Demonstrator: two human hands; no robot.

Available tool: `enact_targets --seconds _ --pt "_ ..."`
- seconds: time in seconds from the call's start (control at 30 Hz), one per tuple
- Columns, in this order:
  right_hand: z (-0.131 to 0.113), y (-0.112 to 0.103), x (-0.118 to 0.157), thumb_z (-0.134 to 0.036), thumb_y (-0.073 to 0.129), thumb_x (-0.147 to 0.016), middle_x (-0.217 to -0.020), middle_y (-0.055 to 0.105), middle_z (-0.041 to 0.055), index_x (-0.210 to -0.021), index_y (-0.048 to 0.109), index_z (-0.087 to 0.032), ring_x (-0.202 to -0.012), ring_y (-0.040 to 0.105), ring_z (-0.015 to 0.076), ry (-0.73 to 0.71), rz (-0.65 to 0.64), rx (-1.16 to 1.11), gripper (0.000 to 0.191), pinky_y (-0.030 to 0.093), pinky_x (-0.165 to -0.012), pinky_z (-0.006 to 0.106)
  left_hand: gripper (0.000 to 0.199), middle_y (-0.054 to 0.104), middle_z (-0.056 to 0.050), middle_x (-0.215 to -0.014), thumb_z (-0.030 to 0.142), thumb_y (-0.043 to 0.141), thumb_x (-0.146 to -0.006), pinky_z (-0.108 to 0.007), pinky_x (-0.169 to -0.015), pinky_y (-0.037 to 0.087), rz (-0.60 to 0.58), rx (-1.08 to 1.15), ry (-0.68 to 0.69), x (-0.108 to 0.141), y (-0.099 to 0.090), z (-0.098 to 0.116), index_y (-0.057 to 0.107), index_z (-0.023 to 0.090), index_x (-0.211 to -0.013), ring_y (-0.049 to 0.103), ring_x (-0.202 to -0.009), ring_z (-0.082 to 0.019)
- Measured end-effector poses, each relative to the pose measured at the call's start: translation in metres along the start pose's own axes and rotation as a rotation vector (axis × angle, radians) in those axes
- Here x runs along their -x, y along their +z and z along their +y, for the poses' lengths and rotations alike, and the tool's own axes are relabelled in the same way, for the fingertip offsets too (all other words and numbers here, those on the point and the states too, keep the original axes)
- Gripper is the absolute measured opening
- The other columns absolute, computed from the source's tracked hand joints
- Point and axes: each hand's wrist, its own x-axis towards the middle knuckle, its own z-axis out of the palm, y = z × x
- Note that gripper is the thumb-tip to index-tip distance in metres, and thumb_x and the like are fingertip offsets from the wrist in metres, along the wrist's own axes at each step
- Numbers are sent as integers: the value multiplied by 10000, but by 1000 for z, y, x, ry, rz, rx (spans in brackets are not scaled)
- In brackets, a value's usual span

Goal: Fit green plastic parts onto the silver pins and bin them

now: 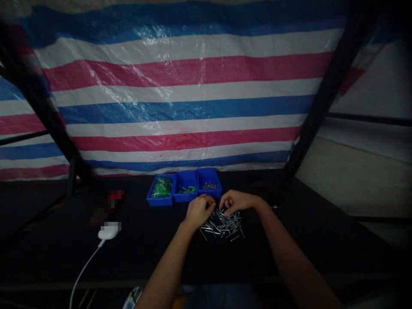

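Note:
A loose pile of long silvery screws or nails (230,225) lies on the black table in front of me. My left hand (198,211) is at the pile's left edge, its fingers curled in toward the thumb. Over the back of the pile, my right hand (237,201) has its fingers bent down and drawn together. Anything between the fingertips of either hand is too small and dark to make out. Just behind the hands stand three blue bins: the right bin (209,171) with small metal pieces, the middle bin (185,198) with green plugs, the left bin (160,201) with a green plastic bag.
A white rounded device (108,231) with a white cable (82,272) lies on the table (141,249) at the left, near a blurred red object (116,195). Behind the table hangs a striped plastic sheet (186,109) between dark frame posts (317,116).

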Motion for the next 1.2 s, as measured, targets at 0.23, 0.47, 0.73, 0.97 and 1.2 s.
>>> enact_targets --seconds 0.23,0.47,0.73,0.97,1.2 --pt "-3 9 -12 -367 699 -563 -548 529 -39 -851 671 -143 -470 439 73 -54 35 86 366 312 -454 190 195 601 -5 -859 301 438 -821 -220 -639 388 13 15 48 0 3 -4 612 221 -859 548 -753 -139" --pt "0 10 -11 -363 690 -573 -581 558 -30 -853 673 -144 -489 456 77 -54 35 96 356 332 -477 191 181 601 -5 -869 288 452 -818 -220 -656 396 8 9 49 0 2 -3 609 221 -880 553 -773 -140" --pt "-1 10 -12 -351 693 -568 -581 559 -29 -832 652 -134 -488 465 77 -54 17 76 344 327 -463 184 170 606 -6 -873 253 463 -806 -220 -690 400 5 7 40 -1 3 -3 611 213 -877 553 -784 -138" --pt "1 9 -11 -366 709 -546 -575 539 -35 -839 632 -128 -484 458 73 -15 21 56 385 330 -463 184 172 604 2 -843 268 456 -807 -225 -653 390 19 18 55 1 3 -2 613 221 -859 553 -759 -137" --pt "1 10 -11 -316 709 -548 -565 510 -49 -791 609 -128 -489 441 72 -14 10 35 323 332 -463 187 144 608 -12 -790 264 525 -768 -231 -617 381 80 267 38 0 -3 12 643 192 -808 538 -679 -127"
